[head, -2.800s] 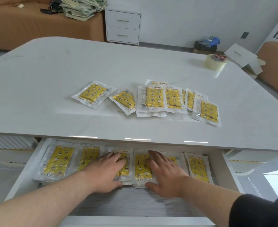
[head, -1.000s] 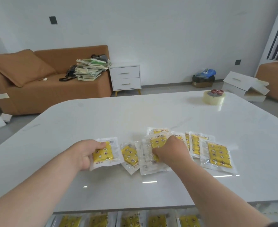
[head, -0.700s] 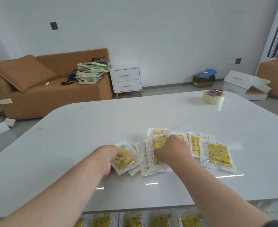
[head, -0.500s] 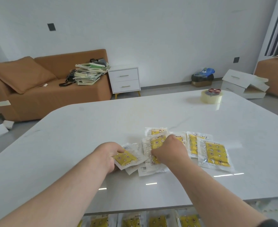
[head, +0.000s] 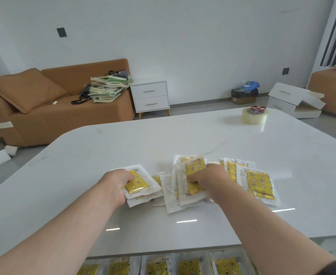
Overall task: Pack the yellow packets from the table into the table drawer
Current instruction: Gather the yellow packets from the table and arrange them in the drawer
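Head view: the left hand (head: 114, 184) and right hand (head: 212, 176) are each clamping their fingers on crinkly clear-wrapped yellow packets (head: 259, 183) lying on the glossy white worktop (head: 183, 135). These slick, overlapping wrappers are likely slipping apart if lifted loosely, missing the open white drawer (head: 240, 255) below.

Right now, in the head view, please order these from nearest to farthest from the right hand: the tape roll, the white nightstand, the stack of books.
1. Tape roll, far right on the table.
2. White nightstand, against the wall.
3. Stack of books, on the sofa, far left.
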Demonstrator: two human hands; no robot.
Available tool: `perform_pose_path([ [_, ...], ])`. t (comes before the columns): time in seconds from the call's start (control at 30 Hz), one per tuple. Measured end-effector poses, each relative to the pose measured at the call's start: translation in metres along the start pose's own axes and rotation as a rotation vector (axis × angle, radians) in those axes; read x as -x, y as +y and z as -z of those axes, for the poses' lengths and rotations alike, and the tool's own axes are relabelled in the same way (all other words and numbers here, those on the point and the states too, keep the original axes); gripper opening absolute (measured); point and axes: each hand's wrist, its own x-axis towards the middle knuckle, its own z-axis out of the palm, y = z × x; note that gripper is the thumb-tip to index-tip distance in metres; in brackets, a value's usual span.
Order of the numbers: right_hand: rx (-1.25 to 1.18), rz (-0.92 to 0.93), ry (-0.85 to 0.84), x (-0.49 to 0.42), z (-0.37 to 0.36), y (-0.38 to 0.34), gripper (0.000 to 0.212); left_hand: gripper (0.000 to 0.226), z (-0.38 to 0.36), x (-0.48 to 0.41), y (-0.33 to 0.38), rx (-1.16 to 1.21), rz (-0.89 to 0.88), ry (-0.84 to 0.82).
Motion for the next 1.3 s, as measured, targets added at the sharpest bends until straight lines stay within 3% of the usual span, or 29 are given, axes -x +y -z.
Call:
perform_pose_path([
  [0.23,-0.334,-0.073,-0.112,0.010,0.014,0.008,0.036,0.011,0.044,0.048,-0.006,0.170,0.018,-0.101],
  [0.4,-0.539,-0.152,-0.230,0.039,0.036,0.005,0.008,0.024,0.068,0.096,-0.016,0.251,0.061,-0.230],
  [0.6,-0.749,-0.183,-0.281,0.097,0.061,0.015,0.027,0.022,0.084,0.154,-0.034,0.304,0.093,-0.277],
  [0.67,-0.749,-0.196,-0.290,0.115,0.068,0.024,0.034,0.025,0.085,0.162,-0.047,0.285,0.088,-0.290],
  [0.77,-0.688,-0.218,-0.281,0.137,0.078,0.039,0.029,0.016,0.081,0.169,-0.061,0.213,0.071,-0.295],
  [0.93,-0.519,-0.347,-0.249,0.159,0.080,0.080,0.017,0.039,0.076,0.164,-0.083,0.166,0.064,-0.387],
  [1.1,-0.351,-0.449,-0.286,0.149,0.064,0.130,0.025,0.051,0.084,0.155,-0.089,0.162,0.035,-0.417],
  [1.3,-0.231,-0.486,-0.249,0.123,0.025,0.155,0.024,0.052,0.088,0.150,-0.109,0.089,0.097,-0.400],
])
